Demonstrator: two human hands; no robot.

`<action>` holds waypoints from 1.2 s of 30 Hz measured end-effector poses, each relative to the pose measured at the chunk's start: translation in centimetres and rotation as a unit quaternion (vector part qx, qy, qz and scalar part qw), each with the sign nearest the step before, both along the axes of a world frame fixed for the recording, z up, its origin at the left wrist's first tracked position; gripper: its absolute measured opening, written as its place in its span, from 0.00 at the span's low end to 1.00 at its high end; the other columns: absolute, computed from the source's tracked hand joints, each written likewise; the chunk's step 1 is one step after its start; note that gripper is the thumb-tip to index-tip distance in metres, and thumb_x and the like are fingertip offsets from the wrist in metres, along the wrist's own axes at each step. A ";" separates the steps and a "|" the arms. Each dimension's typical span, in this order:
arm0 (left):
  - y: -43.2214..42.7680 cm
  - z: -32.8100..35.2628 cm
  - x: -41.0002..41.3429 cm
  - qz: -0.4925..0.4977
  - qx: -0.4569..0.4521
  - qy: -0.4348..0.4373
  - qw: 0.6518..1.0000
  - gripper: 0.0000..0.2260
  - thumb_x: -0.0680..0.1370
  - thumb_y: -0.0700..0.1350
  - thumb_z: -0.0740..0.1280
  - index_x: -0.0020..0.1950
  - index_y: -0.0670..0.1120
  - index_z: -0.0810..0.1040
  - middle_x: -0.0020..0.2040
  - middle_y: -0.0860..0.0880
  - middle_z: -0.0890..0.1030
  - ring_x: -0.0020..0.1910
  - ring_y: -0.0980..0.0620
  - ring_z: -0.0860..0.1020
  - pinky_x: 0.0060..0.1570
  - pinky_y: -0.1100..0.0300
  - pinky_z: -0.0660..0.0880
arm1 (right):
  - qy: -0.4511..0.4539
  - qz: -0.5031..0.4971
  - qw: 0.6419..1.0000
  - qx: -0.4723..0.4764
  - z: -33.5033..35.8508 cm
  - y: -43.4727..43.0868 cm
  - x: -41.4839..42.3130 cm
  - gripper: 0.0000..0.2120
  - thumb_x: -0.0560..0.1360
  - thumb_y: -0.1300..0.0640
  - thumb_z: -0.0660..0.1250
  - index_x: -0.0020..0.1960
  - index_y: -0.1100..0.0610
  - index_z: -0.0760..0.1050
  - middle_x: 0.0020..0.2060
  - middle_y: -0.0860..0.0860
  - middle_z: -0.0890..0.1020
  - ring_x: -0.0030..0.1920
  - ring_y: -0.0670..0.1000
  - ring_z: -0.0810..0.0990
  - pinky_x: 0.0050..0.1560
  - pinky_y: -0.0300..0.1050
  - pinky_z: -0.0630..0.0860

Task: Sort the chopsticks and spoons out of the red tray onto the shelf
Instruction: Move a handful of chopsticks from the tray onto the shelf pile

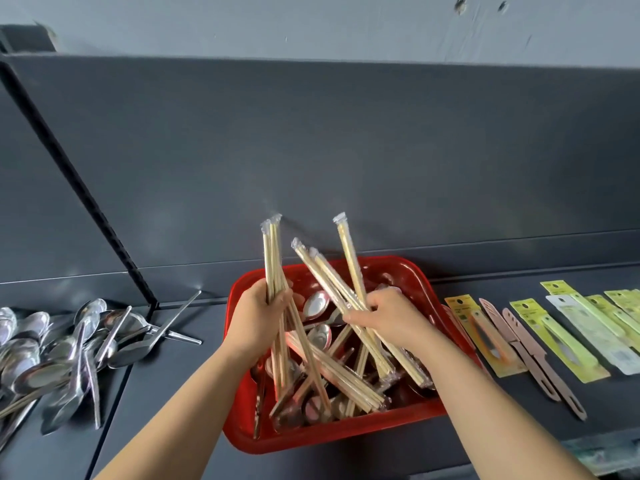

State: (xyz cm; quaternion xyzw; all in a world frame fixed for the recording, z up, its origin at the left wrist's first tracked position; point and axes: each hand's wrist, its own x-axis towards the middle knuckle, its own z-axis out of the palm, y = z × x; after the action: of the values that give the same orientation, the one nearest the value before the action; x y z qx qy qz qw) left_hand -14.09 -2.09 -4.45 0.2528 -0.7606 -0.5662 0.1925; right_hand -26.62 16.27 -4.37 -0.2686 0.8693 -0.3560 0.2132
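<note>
Dark grey shelf (166, 393) fills the lower frame, with a grey back panel and pale wall above. Both forearms enter from the bottom edge and converge on the red tray (332, 434) at lower centre.

Left hand (256, 320): fingers curled, grip clamped on a bundle of wrapped chopsticks (273, 268) held nearly upright, tips pointing to upper centre. Right hand (391, 318): grip clamped on a second bundle of wrapped chopsticks (332, 282), fanned out and leaning toward the upper left, one stick more upright. Lower ends of both bundles run down into the tray.

Tray contents: more loose chopsticks (332, 372) crossed over metal spoons (317, 304); the lower layer is tangled and hard to count.

Left of frame: pile of sorted spoons (65, 355) on the shelf, cut off at the left edge. Right of frame: row of packaged knives (561, 341) and bare pink knives (533, 351), rightmost packs cut off; label print unreadable.
</note>
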 end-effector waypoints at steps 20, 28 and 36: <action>-12.3 7.8 22.6 0.289 0.045 0.110 0.950 0.06 0.80 0.44 0.63 0.52 0.43 0.77 0.42 0.45 0.85 0.40 0.46 0.85 0.39 0.52 0.81 | 0.015 0.215 0.969 -0.120 7.5 -20.9 17.0 0.23 0.73 0.43 0.69 0.31 0.54 0.61 0.24 0.46 0.60 0.26 0.48 0.59 0.31 0.43 0.57; -21.2 5.7 41.5 0.403 0.080 0.093 0.907 0.07 0.80 0.42 0.63 0.54 0.40 0.75 0.44 0.42 0.85 0.40 0.44 0.85 0.44 0.45 0.81 | -0.032 0.322 0.942 -0.086 5.9 -34.4 34.5 0.18 0.75 0.45 0.69 0.35 0.55 0.66 0.26 0.48 0.64 0.26 0.47 0.63 0.30 0.41 0.61; -30.2 5.7 55.3 0.441 0.081 0.037 0.893 0.06 0.80 0.42 0.63 0.53 0.40 0.75 0.45 0.40 0.84 0.39 0.45 0.85 0.44 0.45 0.82 | -0.038 0.329 0.942 -0.047 4.5 -44.8 47.8 0.17 0.75 0.45 0.68 0.39 0.56 0.69 0.31 0.52 0.67 0.31 0.51 0.66 0.34 0.44 0.64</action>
State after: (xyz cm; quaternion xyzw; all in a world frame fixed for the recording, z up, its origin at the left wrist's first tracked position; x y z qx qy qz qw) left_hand 41.26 -32.28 1.29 0.5557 -0.5145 -0.4919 0.4296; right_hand 21.14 -28.55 0.18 -0.5360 0.7056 -0.3166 0.3386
